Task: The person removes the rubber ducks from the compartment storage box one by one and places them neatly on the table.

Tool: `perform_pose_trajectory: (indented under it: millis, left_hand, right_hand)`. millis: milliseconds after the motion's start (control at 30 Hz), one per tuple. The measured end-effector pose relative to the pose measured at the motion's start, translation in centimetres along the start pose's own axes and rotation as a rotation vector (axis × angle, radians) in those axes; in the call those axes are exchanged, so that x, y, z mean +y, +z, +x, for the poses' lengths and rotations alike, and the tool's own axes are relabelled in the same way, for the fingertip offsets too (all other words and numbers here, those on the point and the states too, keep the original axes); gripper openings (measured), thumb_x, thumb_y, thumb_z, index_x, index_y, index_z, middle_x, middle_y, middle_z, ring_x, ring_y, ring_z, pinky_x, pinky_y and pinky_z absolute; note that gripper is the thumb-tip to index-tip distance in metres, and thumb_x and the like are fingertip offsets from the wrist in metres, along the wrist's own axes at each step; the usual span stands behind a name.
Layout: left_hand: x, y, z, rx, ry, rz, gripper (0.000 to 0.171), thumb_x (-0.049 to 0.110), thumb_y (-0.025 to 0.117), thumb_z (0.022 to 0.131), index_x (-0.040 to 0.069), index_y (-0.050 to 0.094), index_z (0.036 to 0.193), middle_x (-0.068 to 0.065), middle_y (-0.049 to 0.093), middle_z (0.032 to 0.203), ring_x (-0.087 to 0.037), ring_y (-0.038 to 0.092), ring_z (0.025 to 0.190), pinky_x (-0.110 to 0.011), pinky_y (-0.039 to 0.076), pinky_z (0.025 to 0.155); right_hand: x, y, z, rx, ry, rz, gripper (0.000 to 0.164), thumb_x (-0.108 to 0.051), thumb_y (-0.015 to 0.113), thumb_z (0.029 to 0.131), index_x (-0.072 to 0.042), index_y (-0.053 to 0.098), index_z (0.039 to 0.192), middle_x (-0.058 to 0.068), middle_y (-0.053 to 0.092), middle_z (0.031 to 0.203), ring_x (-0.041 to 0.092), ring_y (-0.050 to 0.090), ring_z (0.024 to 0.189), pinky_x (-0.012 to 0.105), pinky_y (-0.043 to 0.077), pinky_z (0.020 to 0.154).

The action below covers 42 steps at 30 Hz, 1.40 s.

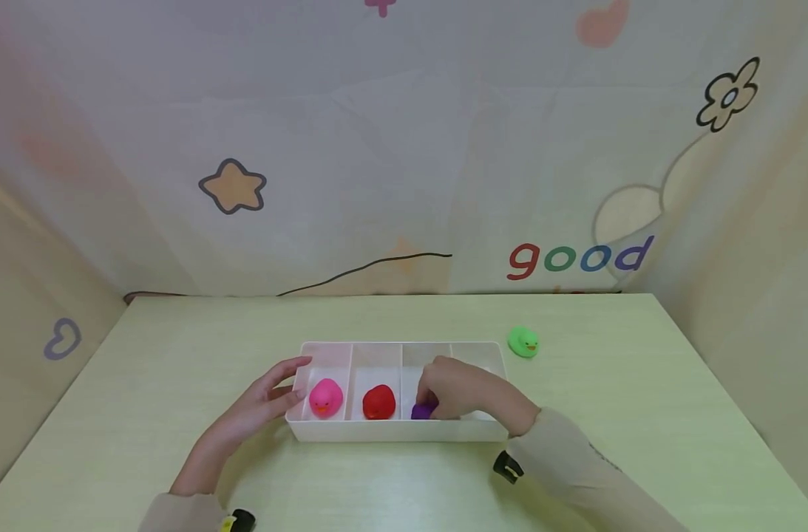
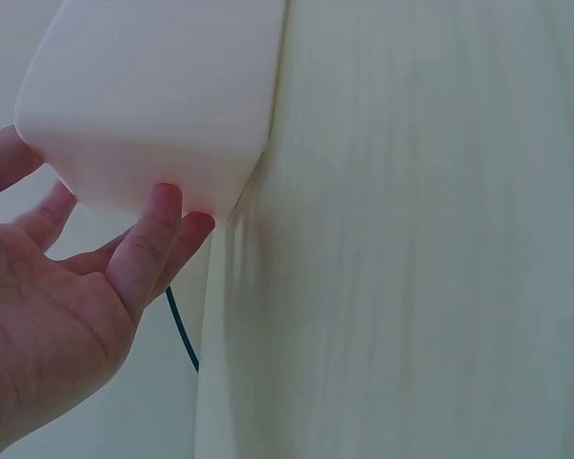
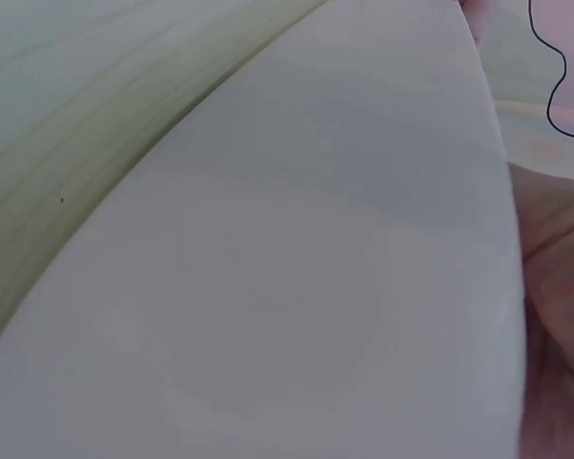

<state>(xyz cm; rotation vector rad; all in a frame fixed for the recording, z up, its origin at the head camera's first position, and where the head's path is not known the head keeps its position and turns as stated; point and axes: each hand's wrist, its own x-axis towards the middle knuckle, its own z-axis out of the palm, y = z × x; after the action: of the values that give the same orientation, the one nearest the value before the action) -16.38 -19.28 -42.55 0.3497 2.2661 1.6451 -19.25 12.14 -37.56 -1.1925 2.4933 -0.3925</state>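
Observation:
A white divided tray lies across the table in the head view. My left hand is at its left end, fingers spread and fingertips touching the end wall, as the left wrist view also shows. My right hand reaches down into the third compartment from the left and pinches a purple rubber duck, mostly hidden by the fingers. A pink rubber duck sits in the leftmost compartment, and a red rubber duck in the second. In the right wrist view the tray's wall hides most of that hand.
A green rubber duck stands on the table, just beyond the tray's right back corner. Behind the table hangs a printed curtain, and more cloth closes off both sides.

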Motion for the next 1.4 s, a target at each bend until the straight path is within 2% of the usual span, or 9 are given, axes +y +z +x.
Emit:
perform_pose_trajectory:
  millis: [100,167,400,633,800,933,1067,1267,1400]
  left_hand:
    - [0.0,0.0,0.0,0.0,-0.001,0.002,0.05,0.02,0.053,0.092,0.014,0.033,0.138,-0.022,0.023,0.143,-0.047,0.035,0.122,-0.051,0.042,0.091]
    - [0.0,0.0,0.0,0.003,0.0,0.006,0.05,0.02,0.053,0.092,0.014,0.034,0.137,-0.023,0.022,0.143,-0.048,0.034,0.122,-0.051,0.042,0.091]
    - [0.1,0.1,-0.1,0.008,0.003,0.018,0.049,0.02,0.053,0.092,0.014,0.034,0.137,-0.023,0.023,0.143,-0.047,0.036,0.121,-0.052,0.042,0.09]
    - [0.1,0.1,-0.1,0.006,0.005,0.002,0.049,0.02,0.053,0.092,0.013,0.034,0.137,-0.023,0.023,0.143,-0.047,0.036,0.121,-0.05,0.043,0.091]
    - [0.1,0.2,-0.1,0.005,0.006,-0.005,0.049,0.02,0.052,0.092,0.014,0.033,0.137,-0.023,0.024,0.143,-0.047,0.035,0.122,-0.05,0.042,0.092]
    - [0.3,0.3,0.0,0.012,0.003,0.006,0.049,0.02,0.052,0.092,0.014,0.033,0.137,-0.023,0.024,0.143,-0.048,0.034,0.122,-0.052,0.042,0.092]
    - [0.3,0.4,0.0,0.017,-0.012,0.007,0.049,0.021,0.053,0.092,0.016,0.034,0.138,-0.022,0.024,0.143,-0.048,0.034,0.123,-0.052,0.041,0.092]
    - [0.3,0.4,-0.1,0.026,-0.026,0.007,0.05,0.022,0.053,0.092,0.017,0.033,0.138,-0.021,0.024,0.143,-0.047,0.034,0.123,-0.052,0.042,0.092]
    - [0.2,0.4,-0.1,0.027,-0.023,0.014,0.05,0.021,0.052,0.093,0.016,0.033,0.138,-0.022,0.024,0.143,-0.048,0.034,0.123,-0.052,0.041,0.092]
  right_hand:
    - [0.0,0.0,0.0,0.0,0.009,0.01,0.004,-0.008,0.071,0.076,-0.009,0.073,0.078,-0.008,0.06,0.063,0.004,0.045,0.056,0.018,0.041,0.056]
    - [0.1,0.1,-0.1,0.017,0.013,0.031,0.008,-0.009,0.071,0.076,-0.008,0.073,0.084,-0.006,0.063,0.069,0.005,0.048,0.06,0.018,0.043,0.059]
    - [0.8,-0.3,-0.8,0.125,0.02,0.167,0.023,-0.009,0.071,0.076,-0.003,0.07,0.098,0.0,0.065,0.086,0.011,0.056,0.076,0.024,0.05,0.068]
    - [1.6,-1.7,-2.3,0.222,-0.035,0.281,0.026,-0.008,0.072,0.075,-0.001,0.069,0.099,0.005,0.066,0.092,0.012,0.061,0.08,0.033,0.053,0.073]
    - [2.4,-3.4,-4.0,0.282,-0.016,0.317,0.027,-0.007,0.073,0.073,-0.002,0.069,0.099,0.005,0.066,0.094,0.014,0.061,0.081,0.034,0.053,0.073]
    - [3.5,-5.0,-6.0,0.32,0.026,0.32,0.027,-0.006,0.073,0.073,-0.003,0.068,0.1,0.005,0.066,0.095,0.015,0.061,0.082,0.035,0.053,0.074]
    - [5.5,-6.0,-8.7,0.34,0.093,0.302,0.028,-0.005,0.072,0.074,-0.002,0.068,0.101,0.007,0.066,0.097,0.015,0.062,0.082,0.035,0.053,0.075]
    - [9.4,-6.0,-12.5,0.366,0.233,0.324,0.029,-0.002,0.071,0.074,0.002,0.066,0.103,0.012,0.065,0.098,0.02,0.063,0.081,0.026,0.053,0.069]
    - [11.7,-5.4,-14.3,0.353,0.32,0.341,0.031,-0.003,0.071,0.074,0.004,0.065,0.104,0.013,0.065,0.098,0.022,0.062,0.083,0.024,0.053,0.069]
